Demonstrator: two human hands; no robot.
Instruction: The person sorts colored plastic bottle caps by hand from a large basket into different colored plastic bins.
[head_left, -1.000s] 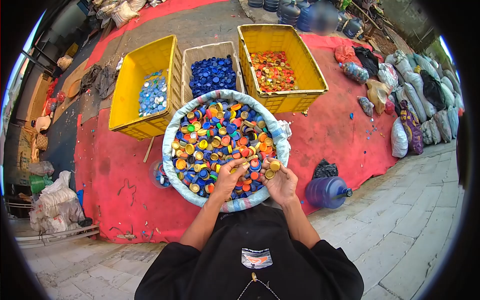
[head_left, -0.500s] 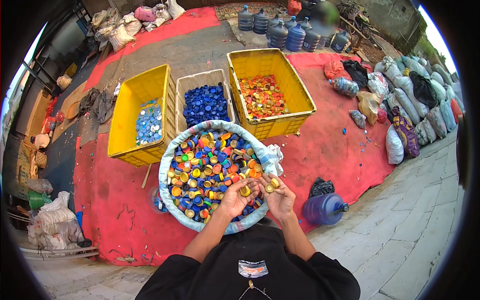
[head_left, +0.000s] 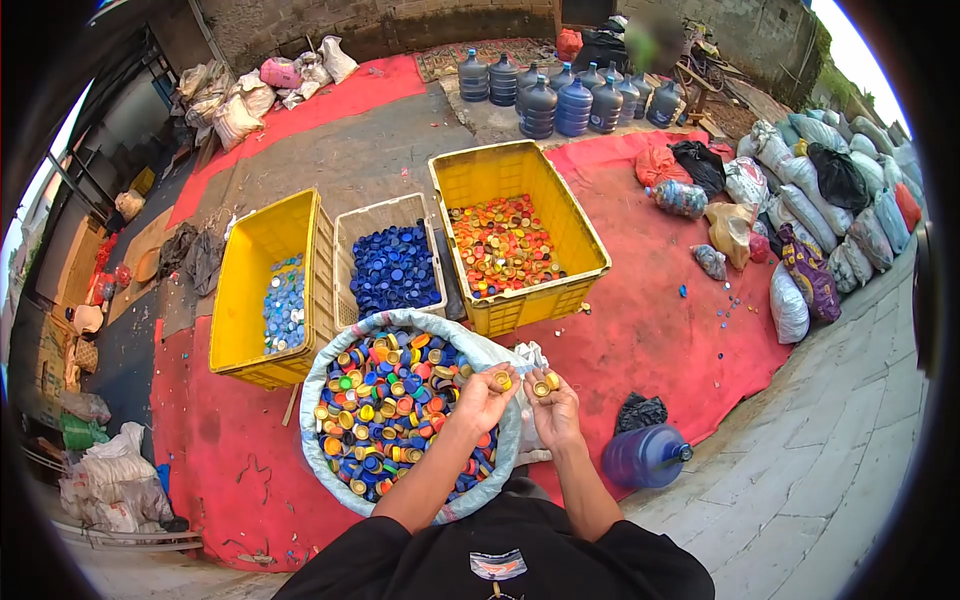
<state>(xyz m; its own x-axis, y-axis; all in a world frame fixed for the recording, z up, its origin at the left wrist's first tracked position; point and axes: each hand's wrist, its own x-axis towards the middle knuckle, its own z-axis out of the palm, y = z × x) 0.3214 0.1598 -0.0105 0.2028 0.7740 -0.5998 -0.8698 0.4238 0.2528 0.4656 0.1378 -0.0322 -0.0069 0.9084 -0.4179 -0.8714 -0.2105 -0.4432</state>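
Note:
A wide sack with a rolled pale-blue rim (head_left: 312, 420) stands before me, full of mixed bottle caps (head_left: 385, 410) in blue, yellow, orange, red and green. My left hand (head_left: 482, 402) is over the sack's right side, fingers closed on a yellow bottle cap (head_left: 503, 380). Close beside it, my right hand (head_left: 556, 412) holds yellow bottle caps (head_left: 545, 385) between thumb and fingers, near the right rim. Behind the sack are a yellow crate (head_left: 262, 235) with light-blue caps, a whitish crate (head_left: 345, 250) with dark-blue caps, and another yellow crate (head_left: 530, 180) with orange, red and yellow caps.
A blue water jug (head_left: 640, 455) lies on its side at my right, by a black plastic bag (head_left: 640, 412). Filled sacks (head_left: 815, 200) are piled along the right. Several water jugs (head_left: 575, 105) stand at the back. Red sheeting (head_left: 640, 310) covers the ground.
My view has tilted up, so the crates and sack appear lower. Both hands, still holding yellow caps, have shifted right relative to the sack, toward its right rim.

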